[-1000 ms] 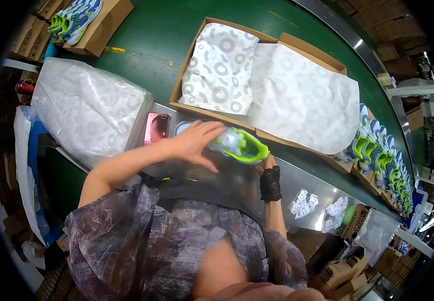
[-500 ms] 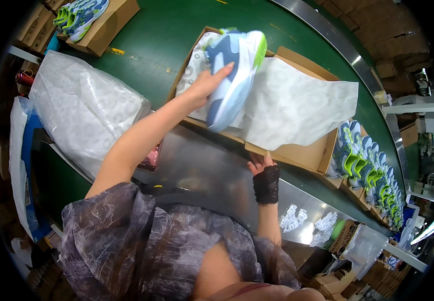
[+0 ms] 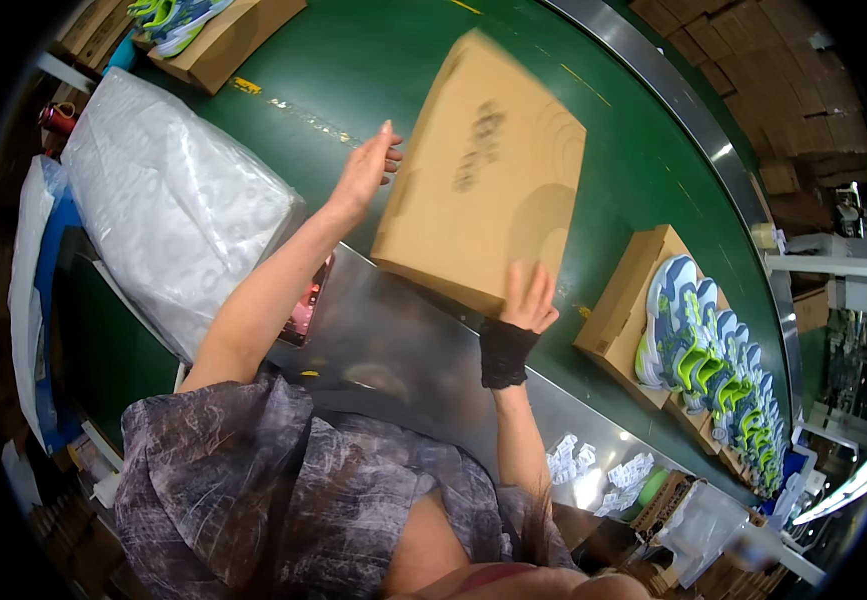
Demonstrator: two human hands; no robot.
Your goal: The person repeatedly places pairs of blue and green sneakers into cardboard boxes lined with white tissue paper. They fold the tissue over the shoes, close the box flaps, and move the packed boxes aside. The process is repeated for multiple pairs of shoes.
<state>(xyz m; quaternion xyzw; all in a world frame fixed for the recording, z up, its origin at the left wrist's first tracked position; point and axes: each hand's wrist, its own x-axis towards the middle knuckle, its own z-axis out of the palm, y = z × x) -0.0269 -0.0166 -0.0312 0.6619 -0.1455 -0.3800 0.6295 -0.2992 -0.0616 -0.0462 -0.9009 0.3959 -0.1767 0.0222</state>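
A brown cardboard shoebox lies closed on the green belt in front of me, tilted to my view, with dark print on its lid. Just off its left side is my left hand, fingers apart and holding nothing. My right hand, in a black wrist cover, rests its stretched fingers against the box's near right corner. No shoe shows in either hand, and the inside of the box is hidden by the lid.
Rightward stand blue and green sneakers on a row of shoeboxes. More sneakers on a box sit at the far left. A plastic-wrapped paper stack, a phone and small white packets lie nearby.
The shoe my left hand held is out of sight, and the open box with its white paper is now closed. My left hand has moved left, my right hand up onto the box.
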